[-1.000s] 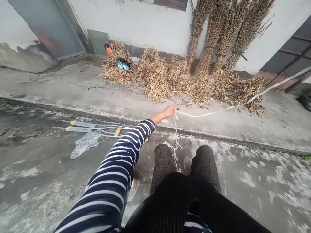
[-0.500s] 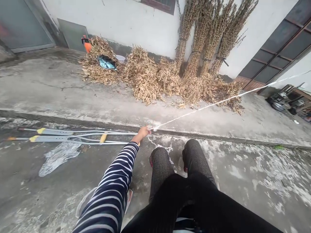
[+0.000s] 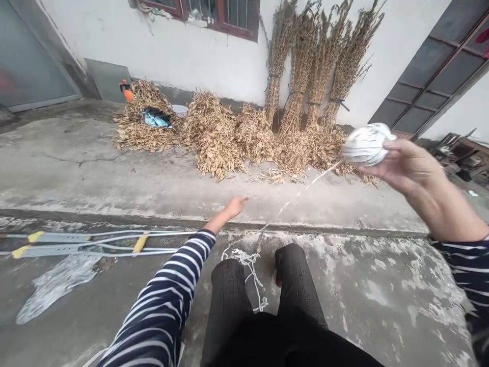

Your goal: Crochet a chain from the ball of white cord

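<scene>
The head-worn camera is looking forward and down over the person's knees [image 3: 291, 267], framing the left hand [image 3: 234, 208], right hand [image 3: 405, 165] and a white wall [image 3: 153, 56].

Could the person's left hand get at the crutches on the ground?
Probably yes: the left hand is open and empty, and the crutches lie just beside that arm, with nothing in between. It would need to drop down and back toward them.

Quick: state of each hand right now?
Left hand: open, holding nothing.
Right hand: closed, holding a ball of white twine.
</scene>
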{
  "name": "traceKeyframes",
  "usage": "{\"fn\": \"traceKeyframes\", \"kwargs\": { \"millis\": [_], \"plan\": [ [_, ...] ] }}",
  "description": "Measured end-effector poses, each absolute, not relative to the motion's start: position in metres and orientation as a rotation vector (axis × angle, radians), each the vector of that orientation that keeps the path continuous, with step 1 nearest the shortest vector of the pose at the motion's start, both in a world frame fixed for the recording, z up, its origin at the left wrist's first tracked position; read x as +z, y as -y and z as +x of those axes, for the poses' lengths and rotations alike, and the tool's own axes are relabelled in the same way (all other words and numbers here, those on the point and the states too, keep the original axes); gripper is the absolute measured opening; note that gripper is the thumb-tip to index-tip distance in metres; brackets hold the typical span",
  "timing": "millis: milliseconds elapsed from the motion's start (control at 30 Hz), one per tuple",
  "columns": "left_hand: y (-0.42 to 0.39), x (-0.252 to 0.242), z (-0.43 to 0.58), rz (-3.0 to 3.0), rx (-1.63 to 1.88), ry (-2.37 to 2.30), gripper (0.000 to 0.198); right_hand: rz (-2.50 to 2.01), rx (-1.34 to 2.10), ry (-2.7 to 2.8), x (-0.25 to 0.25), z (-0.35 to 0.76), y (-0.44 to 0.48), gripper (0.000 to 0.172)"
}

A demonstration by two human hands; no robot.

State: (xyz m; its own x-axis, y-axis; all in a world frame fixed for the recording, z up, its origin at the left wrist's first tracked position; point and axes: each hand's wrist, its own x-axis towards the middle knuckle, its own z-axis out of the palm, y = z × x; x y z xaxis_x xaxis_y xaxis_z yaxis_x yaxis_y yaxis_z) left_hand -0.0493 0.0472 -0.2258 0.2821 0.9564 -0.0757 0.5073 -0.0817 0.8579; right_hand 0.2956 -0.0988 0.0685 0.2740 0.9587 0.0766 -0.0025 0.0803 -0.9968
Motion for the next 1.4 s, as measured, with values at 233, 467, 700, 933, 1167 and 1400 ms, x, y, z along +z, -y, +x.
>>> {"fn": "traceKeyframes", "kwargs": {
  "millis": [233, 467, 700, 933, 1167, 1400],
  "plan": [
    [-0.028, -0.101, 0.082, 1.514, 1.015, -0.544, 0.049, -1.194, 1.385, 1.028, 0.007, 0.282, 0.069, 0.046],
    [-0.018, -0.097, 0.13, 1.322, 1.084, -0.382, 0.074, -1.19, 1.406, 1.158, 0.009, 0.305, 0.058, 0.043],
    [-0.018, -0.101, 0.138, 1.322, 1.091, -0.485, 0.018, -1.275, 1.433, 1.218, 0.018, 0.307, 0.061, 0.038],
    [-0.012, -0.087, 0.127, 1.444, 1.0, -0.512, 0.005, -1.232, 1.392, 1.147, 0.033, 0.305, 0.085, 0.042],
    [0.0, -0.081, 0.126, 1.503, 0.869, -0.598, 0.011, -1.155, 1.329, 1.107, 0.031, 0.309, 0.112, 0.036],
    [0.005, -0.092, 0.093, 1.535, 0.801, -0.641, 0.019, -1.043, 1.247, 1.097, 0.039, 0.291, 0.118, 0.039]
  ]
}}
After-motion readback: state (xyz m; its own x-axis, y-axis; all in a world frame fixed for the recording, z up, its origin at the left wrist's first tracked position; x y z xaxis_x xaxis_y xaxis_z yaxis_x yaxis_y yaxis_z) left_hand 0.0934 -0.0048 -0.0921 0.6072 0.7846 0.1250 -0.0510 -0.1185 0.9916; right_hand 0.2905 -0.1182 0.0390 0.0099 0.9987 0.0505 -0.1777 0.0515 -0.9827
